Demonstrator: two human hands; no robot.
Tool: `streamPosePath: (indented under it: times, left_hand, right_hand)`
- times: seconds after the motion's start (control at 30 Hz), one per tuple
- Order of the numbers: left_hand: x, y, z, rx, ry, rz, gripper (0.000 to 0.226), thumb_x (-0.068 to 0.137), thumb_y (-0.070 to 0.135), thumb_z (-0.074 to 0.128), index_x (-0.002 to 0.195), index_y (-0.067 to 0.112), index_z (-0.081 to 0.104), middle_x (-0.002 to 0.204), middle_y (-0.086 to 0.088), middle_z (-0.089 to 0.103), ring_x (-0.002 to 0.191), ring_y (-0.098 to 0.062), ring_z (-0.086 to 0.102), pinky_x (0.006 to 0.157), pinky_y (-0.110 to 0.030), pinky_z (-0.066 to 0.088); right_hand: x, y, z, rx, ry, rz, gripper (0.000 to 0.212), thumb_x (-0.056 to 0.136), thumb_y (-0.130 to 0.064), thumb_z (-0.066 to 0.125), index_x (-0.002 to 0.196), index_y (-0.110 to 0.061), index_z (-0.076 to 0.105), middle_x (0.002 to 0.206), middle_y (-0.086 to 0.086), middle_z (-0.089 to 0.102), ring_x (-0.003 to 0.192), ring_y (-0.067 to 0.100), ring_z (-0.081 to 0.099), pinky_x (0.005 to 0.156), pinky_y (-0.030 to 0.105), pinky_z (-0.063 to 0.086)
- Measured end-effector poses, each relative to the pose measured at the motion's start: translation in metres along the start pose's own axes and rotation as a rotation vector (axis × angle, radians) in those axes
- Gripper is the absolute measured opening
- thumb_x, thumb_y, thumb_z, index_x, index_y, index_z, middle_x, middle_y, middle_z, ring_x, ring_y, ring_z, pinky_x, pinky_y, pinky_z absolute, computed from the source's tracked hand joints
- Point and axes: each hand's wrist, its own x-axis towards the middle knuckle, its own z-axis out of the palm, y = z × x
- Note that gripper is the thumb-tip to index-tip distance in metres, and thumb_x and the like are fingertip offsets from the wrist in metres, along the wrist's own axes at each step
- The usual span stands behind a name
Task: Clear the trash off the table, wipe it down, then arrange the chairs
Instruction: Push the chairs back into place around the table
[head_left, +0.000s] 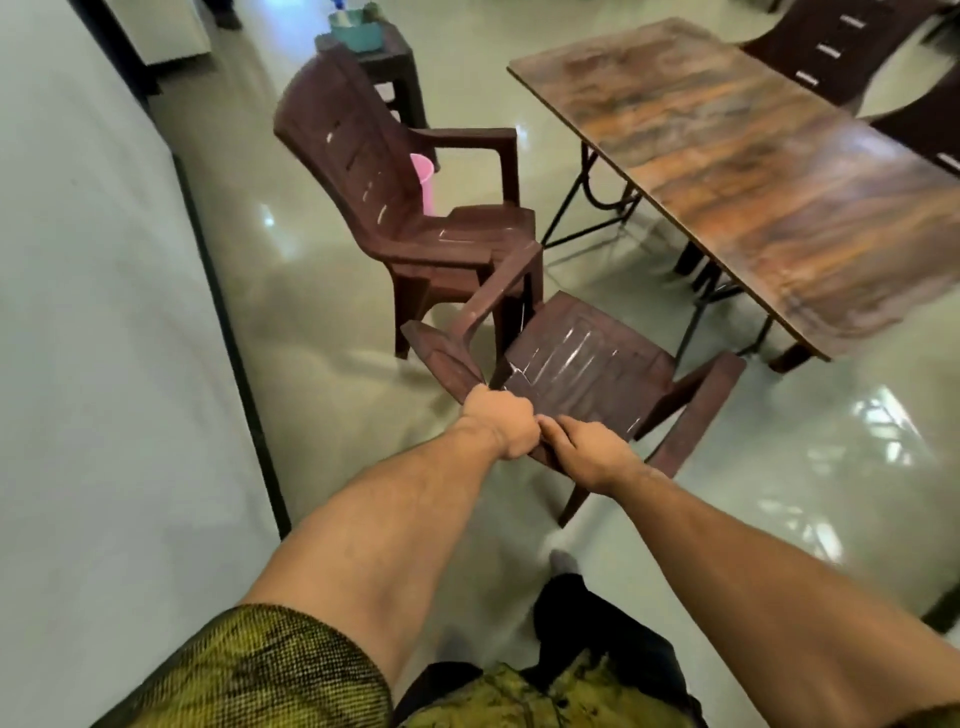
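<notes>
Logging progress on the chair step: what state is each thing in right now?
Near chair: held at backrest top by both hands.
Left hand: grips the backrest.
Right hand: grips the backrest.
Far chair: upright, untouched, facing the table.
Table: standing, legs unfolded.
Pink cup: upright beyond the far chair.

Near chair (587, 364): dark brown plastic armchair, slatted seat, and it was tipped back toward me. I had its backrest top gripped in my left hand (501, 423) and my right hand (587, 454), seat facing the table.
Far chair (405, 208): same brown plastic, upright on the floor, just beyond the near chair's armrest, off the table's corner.
Table (753, 171): long wood-grain top on black metal legs.
Back chairs (841, 47): dark brown, on the table's far side.
</notes>
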Motion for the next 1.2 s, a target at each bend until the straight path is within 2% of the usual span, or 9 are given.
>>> streamPosePath:
  times: [0.13, 0.27, 0.4, 0.6, 0.77, 1.03, 1.2]
  left_hand:
    - [-0.008, -0.008, 0.008, -0.036, -0.024, 0.04, 0.058, 0.104, 0.049, 0.021, 0.122, 0.016, 0.065, 0.129, -0.01, 0.065, 0.125, -0.026, 0.055, 0.108, -0.046, 0.029]
    - [-0.017, -0.024, 0.018, -0.019, -0.058, 0.06, 0.058, 0.103, 0.053, 0.025, 0.125, 0.016, 0.063, 0.133, -0.011, 0.063, 0.127, -0.029, 0.055, 0.109, -0.051, 0.027]
    - [-0.016, -0.046, 0.024, -0.002, -0.1, 0.057, 0.058, 0.102, 0.055, 0.028, 0.124, 0.015, 0.064, 0.132, -0.011, 0.063, 0.125, -0.031, 0.056, 0.106, -0.049, 0.031]
    - [0.027, -0.041, -0.015, 0.032, -0.013, 0.17, 0.061, 0.103, 0.056, 0.024, 0.119, 0.015, 0.065, 0.124, -0.012, 0.068, 0.119, -0.031, 0.061, 0.099, -0.042, 0.038]
    - [0.061, -0.062, -0.024, 0.113, 0.014, 0.194, 0.064, 0.103, 0.058, 0.019, 0.119, 0.017, 0.066, 0.123, -0.011, 0.069, 0.117, -0.031, 0.062, 0.096, -0.042, 0.04]
    - [0.108, -0.078, -0.04, 0.16, -0.181, 0.272, 0.062, 0.099, 0.059, 0.029, 0.132, 0.016, 0.06, 0.139, -0.012, 0.06, 0.128, -0.033, 0.055, 0.104, -0.042, 0.041]
    - [0.128, -0.082, -0.041, 0.167, -0.317, 0.372, 0.075, 0.095, 0.069, 0.03, 0.137, 0.013, 0.058, 0.145, -0.013, 0.055, 0.13, -0.032, 0.053, 0.107, -0.042, 0.04]
  right_hand:
    - [-0.027, -0.005, 0.011, -0.229, -0.018, -0.053, 0.063, 0.095, -0.072, 0.021, 0.124, -0.029, 0.056, 0.109, 0.009, 0.07, 0.1, 0.032, 0.065, 0.085, 0.042, 0.052]
    - [-0.046, -0.019, 0.039, -0.378, 0.11, -0.13, 0.063, 0.091, -0.078, 0.017, 0.109, -0.029, 0.054, 0.105, 0.006, 0.07, 0.092, 0.034, 0.067, 0.077, 0.044, 0.054]
    - [-0.057, -0.031, 0.062, -0.47, 0.158, -0.187, 0.073, 0.084, -0.085, 0.016, 0.112, -0.028, 0.052, 0.107, 0.002, 0.068, 0.091, 0.033, 0.068, 0.074, 0.042, 0.053]
    - [-0.023, -0.019, 0.023, -0.535, 0.304, -0.054, 0.069, 0.088, -0.081, 0.012, 0.101, -0.026, 0.051, 0.092, 0.004, 0.067, 0.08, 0.03, 0.067, 0.068, 0.042, 0.055]
    - [0.012, -0.033, 0.007, -0.534, 0.345, -0.035, 0.067, 0.088, -0.082, 0.014, 0.09, -0.025, 0.05, 0.085, 0.003, 0.067, 0.073, 0.028, 0.066, 0.065, 0.04, 0.055]
    - [0.033, -0.045, 0.003, -0.471, 0.384, 0.066, 0.077, 0.078, -0.091, 0.008, 0.084, -0.026, 0.049, 0.079, 0.003, 0.065, 0.07, 0.027, 0.063, 0.063, 0.038, 0.052]
    - [0.032, -0.056, 0.016, -0.495, 0.46, 0.212, 0.099, 0.069, -0.094, -0.009, 0.093, -0.025, 0.058, 0.081, 0.0, 0.067, 0.072, 0.025, 0.066, 0.057, 0.033, 0.045]
